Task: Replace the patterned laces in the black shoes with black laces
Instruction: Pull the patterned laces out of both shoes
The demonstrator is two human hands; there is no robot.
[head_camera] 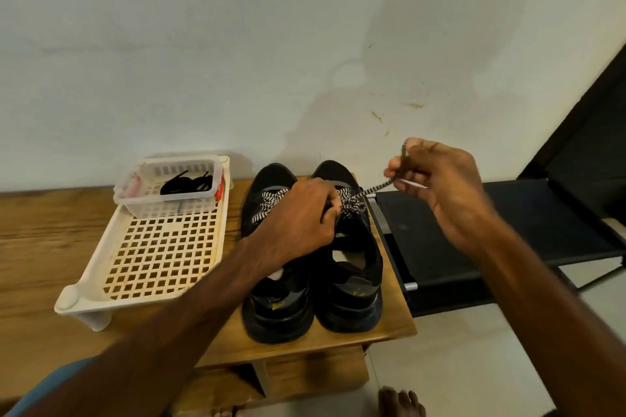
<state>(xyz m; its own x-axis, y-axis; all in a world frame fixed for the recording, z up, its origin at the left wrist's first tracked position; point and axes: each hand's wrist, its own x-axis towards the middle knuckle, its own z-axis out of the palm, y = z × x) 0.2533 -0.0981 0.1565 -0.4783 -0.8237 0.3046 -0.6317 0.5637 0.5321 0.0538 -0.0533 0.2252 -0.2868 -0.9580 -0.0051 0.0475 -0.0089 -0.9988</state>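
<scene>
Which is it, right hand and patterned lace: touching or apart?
Touching. Head view: the right hand pinches the lace, stretched taut from the shoe.

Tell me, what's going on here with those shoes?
A person is unlacing a pair of black shoes on a wooden table. The right hand pinches the end of the patterned lace and draws it up and away from the right shoe, while the left hand grips that shoe at its lacing. The left shoe is fully laced. The black laces lie untouched in a small basket on the cream tray.
</scene>
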